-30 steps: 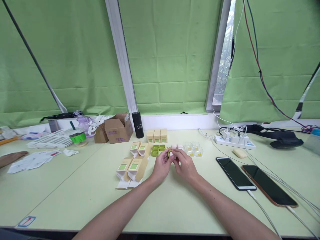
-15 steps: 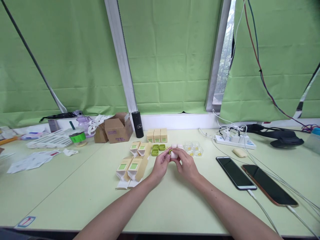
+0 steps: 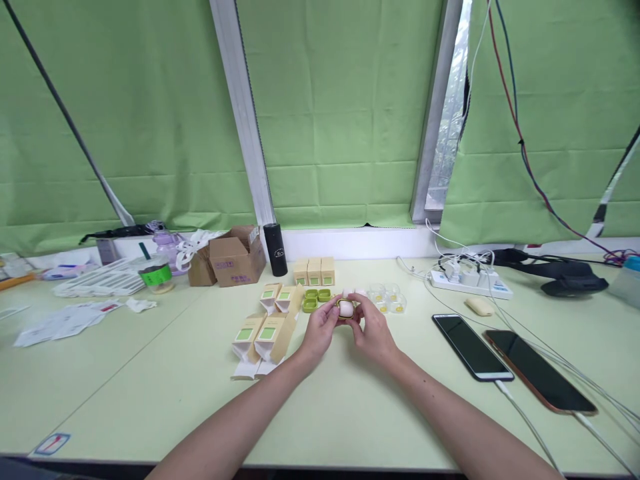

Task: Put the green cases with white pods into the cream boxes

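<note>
Between my two hands is a small green square case with a pale pink, rounded piece (image 3: 345, 309) in it; what the piece is I cannot tell. My left hand (image 3: 320, 330) is closed on the case's left side. On its right side, my right hand (image 3: 373, 330) grips it with thumb and fingers. Just behind my fingers lie more pale rounded pieces (image 3: 359, 292), partly hidden. Several green square cases (image 3: 311, 305) sit to the left of them. To the right is a clear plastic tray (image 3: 393, 298) with yellow spots in its cups.
Open cartons (image 3: 269, 337) with green labels lie at the left, and closed small cartons (image 3: 314, 272) stand behind. A black bottle (image 3: 275, 250) and a cardboard box (image 3: 235, 260) are at the back. Two phones (image 3: 473, 347) on cables and a power strip (image 3: 470, 283) occupy the right.
The green case with the pale piece has turned between my fingers, so more of the rounded pale face shows. My hands have stayed almost in place.
</note>
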The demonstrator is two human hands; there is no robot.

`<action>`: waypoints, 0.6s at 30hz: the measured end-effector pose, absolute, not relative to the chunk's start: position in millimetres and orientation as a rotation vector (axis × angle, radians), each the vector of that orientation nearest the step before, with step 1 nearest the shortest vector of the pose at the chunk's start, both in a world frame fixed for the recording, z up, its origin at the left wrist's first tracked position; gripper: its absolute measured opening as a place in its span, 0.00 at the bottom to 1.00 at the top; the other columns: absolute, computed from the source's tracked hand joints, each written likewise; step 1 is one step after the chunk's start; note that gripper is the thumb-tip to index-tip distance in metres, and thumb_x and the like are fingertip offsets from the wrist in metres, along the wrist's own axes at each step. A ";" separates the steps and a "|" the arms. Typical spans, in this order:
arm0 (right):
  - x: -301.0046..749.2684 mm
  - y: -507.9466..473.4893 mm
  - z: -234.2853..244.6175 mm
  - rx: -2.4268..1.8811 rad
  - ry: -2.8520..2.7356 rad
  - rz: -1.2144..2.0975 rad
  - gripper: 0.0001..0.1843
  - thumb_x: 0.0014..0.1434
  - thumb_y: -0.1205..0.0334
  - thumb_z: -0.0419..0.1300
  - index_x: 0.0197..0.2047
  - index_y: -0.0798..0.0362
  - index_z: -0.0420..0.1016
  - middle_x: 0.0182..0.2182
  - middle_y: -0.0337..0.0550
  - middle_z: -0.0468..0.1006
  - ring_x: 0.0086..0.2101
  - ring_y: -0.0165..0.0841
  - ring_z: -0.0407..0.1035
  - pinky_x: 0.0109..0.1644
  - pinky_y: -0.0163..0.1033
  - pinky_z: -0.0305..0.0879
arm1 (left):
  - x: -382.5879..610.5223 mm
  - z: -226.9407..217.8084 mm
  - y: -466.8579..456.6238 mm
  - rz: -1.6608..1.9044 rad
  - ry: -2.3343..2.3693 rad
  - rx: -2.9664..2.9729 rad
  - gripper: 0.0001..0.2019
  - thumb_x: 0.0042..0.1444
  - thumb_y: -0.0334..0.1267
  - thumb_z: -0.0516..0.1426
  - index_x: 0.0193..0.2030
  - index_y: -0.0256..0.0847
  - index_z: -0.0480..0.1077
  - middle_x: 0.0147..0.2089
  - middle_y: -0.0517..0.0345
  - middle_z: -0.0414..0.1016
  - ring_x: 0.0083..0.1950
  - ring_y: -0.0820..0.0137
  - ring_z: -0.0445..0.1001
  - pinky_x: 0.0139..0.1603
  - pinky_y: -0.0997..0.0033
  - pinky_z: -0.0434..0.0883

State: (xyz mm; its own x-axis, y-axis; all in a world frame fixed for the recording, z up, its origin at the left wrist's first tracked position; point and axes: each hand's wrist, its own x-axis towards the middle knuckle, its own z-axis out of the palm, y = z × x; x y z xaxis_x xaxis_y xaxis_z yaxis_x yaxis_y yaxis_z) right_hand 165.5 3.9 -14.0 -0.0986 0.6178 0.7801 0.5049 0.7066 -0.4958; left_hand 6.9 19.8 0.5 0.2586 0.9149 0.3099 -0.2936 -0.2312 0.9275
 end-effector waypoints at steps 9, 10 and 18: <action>167.0 4.5 -7.8 -0.920 -1.606 0.318 0.20 0.62 0.64 0.61 0.56 0.49 0.67 0.45 0.48 0.80 0.32 0.34 0.74 0.35 0.42 0.76 | -1.4 10.0 14.6 1.330 0.796 1.370 0.34 0.61 0.59 0.62 0.66 0.37 0.68 0.55 0.41 0.80 0.35 0.67 0.82 0.33 0.70 0.77; 167.2 4.4 -7.2 -0.919 -1.580 0.341 0.19 0.62 0.63 0.62 0.56 0.50 0.67 0.45 0.48 0.80 0.32 0.34 0.74 0.35 0.41 0.76 | -2.8 10.4 14.9 1.344 0.828 1.403 0.33 0.61 0.59 0.61 0.65 0.38 0.68 0.55 0.41 0.80 0.34 0.69 0.81 0.31 0.72 0.74; 167.7 4.2 -1.2 -0.860 -1.405 0.615 0.20 0.62 0.53 0.65 0.53 0.50 0.68 0.41 0.46 0.81 0.32 0.33 0.74 0.34 0.38 0.73 | -9.5 9.9 14.0 1.470 1.002 1.751 0.19 0.68 0.45 0.57 0.62 0.41 0.69 0.51 0.47 0.82 0.42 0.67 0.78 0.44 0.68 0.72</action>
State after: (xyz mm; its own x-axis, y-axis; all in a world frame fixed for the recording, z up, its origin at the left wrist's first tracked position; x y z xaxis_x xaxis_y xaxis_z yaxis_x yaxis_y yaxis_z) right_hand 167.7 4.2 -1.2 0.0970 0.8073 0.5821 0.1204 0.5710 -0.8121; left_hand -9.5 14.0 9.9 0.0861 0.8607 0.5018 0.1527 -0.5091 0.8471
